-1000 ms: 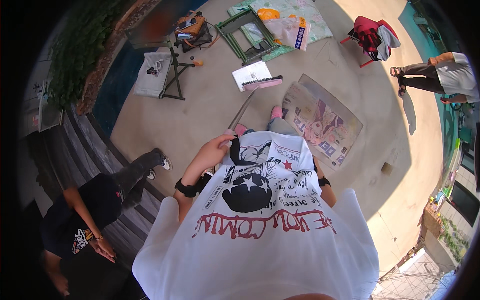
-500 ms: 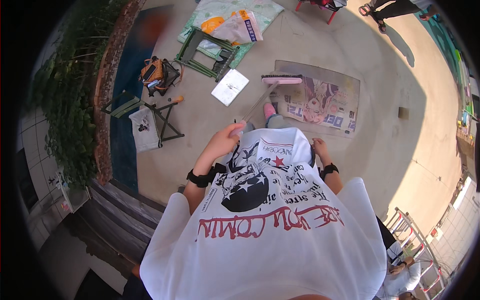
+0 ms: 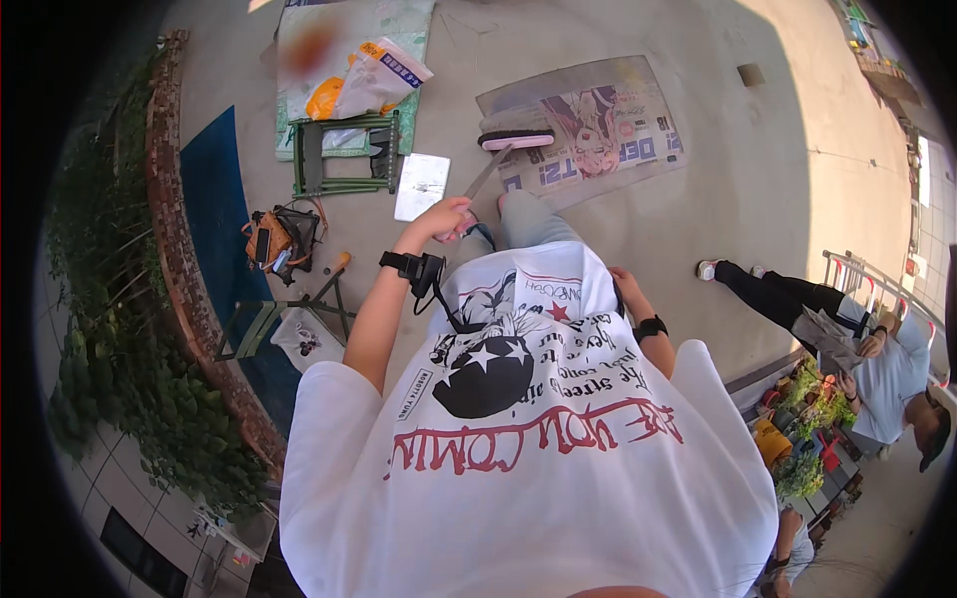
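My left hand (image 3: 443, 218) is closed around the handle (image 3: 486, 175) of a push broom, held out in front of my left thigh. Its pink head (image 3: 518, 142) with dark bristles lies at the left part of a printed doormat (image 3: 598, 135), a greyish mat with a cartoon figure. My right hand (image 3: 626, 287) hangs by my right hip at the shirt hem. Its fingers look curled, and whatever may be in them is hidden.
A white sheet or board (image 3: 423, 186) lies left of the broom. Beyond are a green folding stool (image 3: 344, 189), a plastic bag (image 3: 379, 80) and a brown bag (image 3: 271, 244). Another green stool (image 3: 264, 324) stands at left. A person (image 3: 887, 369) sits or crouches at right near plants.
The view has turned, so the mat and stools sit farther left and people at right show more. My left hand stays on the broom, whose head remains on the mat. A knee is now forward.
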### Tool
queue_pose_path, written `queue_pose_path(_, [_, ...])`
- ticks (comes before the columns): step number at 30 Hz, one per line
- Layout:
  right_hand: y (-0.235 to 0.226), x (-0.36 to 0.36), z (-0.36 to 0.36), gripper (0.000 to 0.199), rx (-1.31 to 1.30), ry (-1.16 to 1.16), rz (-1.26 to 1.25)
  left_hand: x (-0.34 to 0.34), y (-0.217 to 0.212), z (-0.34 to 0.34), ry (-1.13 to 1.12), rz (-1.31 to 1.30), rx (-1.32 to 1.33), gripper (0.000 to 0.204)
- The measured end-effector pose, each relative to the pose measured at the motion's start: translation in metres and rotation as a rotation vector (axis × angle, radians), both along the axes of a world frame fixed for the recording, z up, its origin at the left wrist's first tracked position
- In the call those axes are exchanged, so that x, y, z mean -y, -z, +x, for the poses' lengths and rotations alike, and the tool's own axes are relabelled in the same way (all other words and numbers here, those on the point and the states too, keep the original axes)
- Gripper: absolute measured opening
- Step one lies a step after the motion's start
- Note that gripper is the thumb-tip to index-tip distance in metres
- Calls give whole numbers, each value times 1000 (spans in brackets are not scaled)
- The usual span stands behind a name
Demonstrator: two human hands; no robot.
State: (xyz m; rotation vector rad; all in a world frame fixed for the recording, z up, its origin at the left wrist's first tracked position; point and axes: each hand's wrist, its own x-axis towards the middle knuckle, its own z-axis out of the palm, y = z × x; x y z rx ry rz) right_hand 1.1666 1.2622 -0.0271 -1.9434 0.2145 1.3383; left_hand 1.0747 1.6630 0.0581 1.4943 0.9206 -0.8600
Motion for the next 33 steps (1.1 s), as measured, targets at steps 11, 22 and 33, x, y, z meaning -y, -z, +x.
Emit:
queue_pose_path(11, [10, 84, -19, 29, 180, 398, 62, 46, 21, 59, -90, -2, 237, 32])
queue_pose_path(22, [-60, 175, 100, 32, -36, 729, -77, 154, -158, 304, 166, 165, 6, 26])
queue_pose_path(33, [-126, 236, 257, 29, 57, 1160, 5, 284, -240, 534, 313, 83, 164, 24])
